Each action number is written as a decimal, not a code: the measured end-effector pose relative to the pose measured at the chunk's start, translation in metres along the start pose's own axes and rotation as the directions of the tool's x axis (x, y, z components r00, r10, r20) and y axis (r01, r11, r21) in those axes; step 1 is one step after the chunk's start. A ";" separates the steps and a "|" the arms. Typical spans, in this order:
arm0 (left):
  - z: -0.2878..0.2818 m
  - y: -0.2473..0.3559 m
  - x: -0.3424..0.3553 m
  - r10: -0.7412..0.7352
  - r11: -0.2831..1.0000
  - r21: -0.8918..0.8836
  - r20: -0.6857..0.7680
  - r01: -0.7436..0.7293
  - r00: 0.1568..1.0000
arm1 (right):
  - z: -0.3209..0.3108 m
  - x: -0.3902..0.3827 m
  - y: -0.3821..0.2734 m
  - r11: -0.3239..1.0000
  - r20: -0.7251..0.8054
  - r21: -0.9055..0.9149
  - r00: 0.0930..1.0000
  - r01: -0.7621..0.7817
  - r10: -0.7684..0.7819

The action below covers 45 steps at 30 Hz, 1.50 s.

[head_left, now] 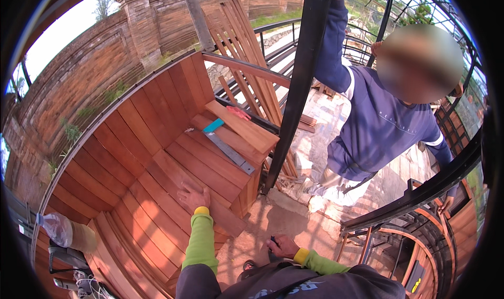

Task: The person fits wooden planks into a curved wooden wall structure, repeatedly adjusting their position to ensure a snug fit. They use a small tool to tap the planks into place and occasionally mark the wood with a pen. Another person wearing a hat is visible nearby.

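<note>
My left hand [194, 198] lies with fingers spread on the reddish-brown wooden planks [170, 204] of a stepped bench, touching the wood near a step edge. Close to my body, my right hand [285, 246] is closed around a small black thing, mostly hidden by the fingers. On the upper step lies a try square with a teal handle [213, 125] and a grey metal blade [229, 152]. A loose lighter board [242, 125] rests beyond it, with a red object [239, 113] on top whose kind I cannot make out.
A black metal post [300, 89] rises past the bench's right end. Beyond it stands a person in a navy shirt [375, 125], one arm raised to the frame. Long wooden slats [247, 52] lean behind. A plastic bottle [65, 230] stands at left; a curved black rail [415, 194] runs at right.
</note>
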<state>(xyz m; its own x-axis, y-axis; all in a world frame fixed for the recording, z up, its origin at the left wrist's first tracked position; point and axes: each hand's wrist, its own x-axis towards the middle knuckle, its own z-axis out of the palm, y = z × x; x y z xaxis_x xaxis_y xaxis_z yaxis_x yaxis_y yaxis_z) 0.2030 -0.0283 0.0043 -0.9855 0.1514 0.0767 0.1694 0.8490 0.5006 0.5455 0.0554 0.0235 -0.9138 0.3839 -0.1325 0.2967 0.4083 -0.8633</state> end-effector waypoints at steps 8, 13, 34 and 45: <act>0.000 -0.007 0.002 -0.005 1.000 0.020 -0.025 0.005 1.000 | -0.002 0.015 -0.020 0.999 0.083 0.037 0.996 0.034 -0.037; 0.000 -0.009 0.005 -0.023 1.000 0.004 -0.031 0.023 0.999 | -0.001 0.008 -0.022 0.988 0.097 -0.131 0.993 0.076 -0.064; 0.006 -0.012 0.052 0.020 1.000 0.025 -0.074 -0.018 0.997 | -0.007 0.015 -0.027 0.999 -0.077 0.028 0.996 0.044 -0.041; 0.010 -0.028 0.064 0.028 0.999 0.035 -0.086 -0.025 0.996 | -0.002 0.029 -0.034 0.973 -0.181 0.226 0.983 0.053 -0.012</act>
<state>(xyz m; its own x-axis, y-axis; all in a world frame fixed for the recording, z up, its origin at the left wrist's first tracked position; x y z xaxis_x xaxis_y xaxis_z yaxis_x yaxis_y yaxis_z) 0.1353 -0.0372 -0.0128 -0.9777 0.1305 0.1647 0.1940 0.8619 0.4684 0.5089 0.0540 0.0502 -0.8519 0.5227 -0.0317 0.1772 0.2309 -0.9567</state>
